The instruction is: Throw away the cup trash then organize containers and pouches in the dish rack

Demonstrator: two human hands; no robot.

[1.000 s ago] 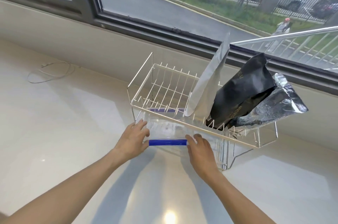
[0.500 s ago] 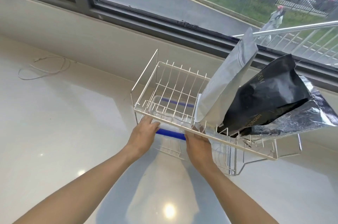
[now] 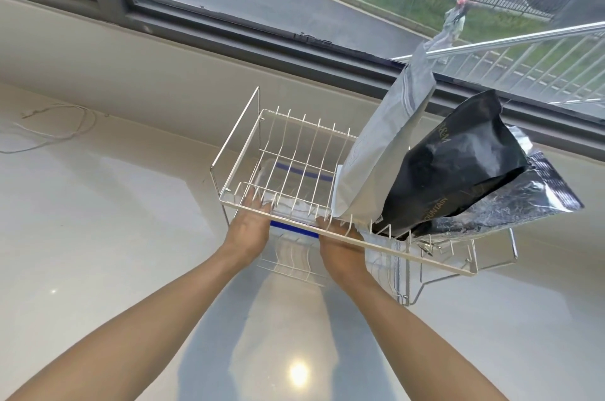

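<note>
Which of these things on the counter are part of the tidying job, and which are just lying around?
Part of the job:
dish rack
clear container, held by left hand and right hand
grey pouch
black pouch
silver foil pouch

Lying about:
white cord

We can read only one piece of lettering with any confidence: on the black pouch (image 3: pixel 458 168), near its lower edge, pale capitals run along the side and spell "OUNTAIN" (the start of the word is cut off where the pouch sinks behind the wires of the dish rack (image 3: pixel 386 246)). Higher on the same pouch, close to its upper left edge, we see a second short line of pale letters, but they are turned sideways and too small for us to make out. The matte silver pouch (image 3: pixel 386 145) beside it carries faint marks near its lower left corner that we cannot read.
</note>
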